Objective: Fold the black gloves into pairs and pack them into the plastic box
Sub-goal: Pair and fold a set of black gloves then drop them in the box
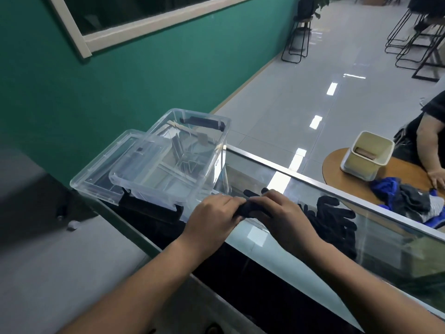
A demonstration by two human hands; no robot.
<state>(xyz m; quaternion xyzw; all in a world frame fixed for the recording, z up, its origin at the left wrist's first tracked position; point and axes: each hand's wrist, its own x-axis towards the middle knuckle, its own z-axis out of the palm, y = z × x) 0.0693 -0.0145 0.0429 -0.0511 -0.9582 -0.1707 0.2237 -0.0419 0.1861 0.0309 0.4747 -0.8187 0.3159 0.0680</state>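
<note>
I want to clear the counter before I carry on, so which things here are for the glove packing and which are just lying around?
For the job: black glove gripped by left hand and right hand, glove pile, plastic box, clear lid.
Lying about: beige bin, blue cloths, stools.

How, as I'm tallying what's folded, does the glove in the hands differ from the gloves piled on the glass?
The held glove is bunched into a compact roll, gripped by the left hand and right hand; the glove pile lies loose with fingers splayed, untouched. The held glove is nearer the plastic box; the glove pile lies farther right. Both are black and outside the box.
</note>
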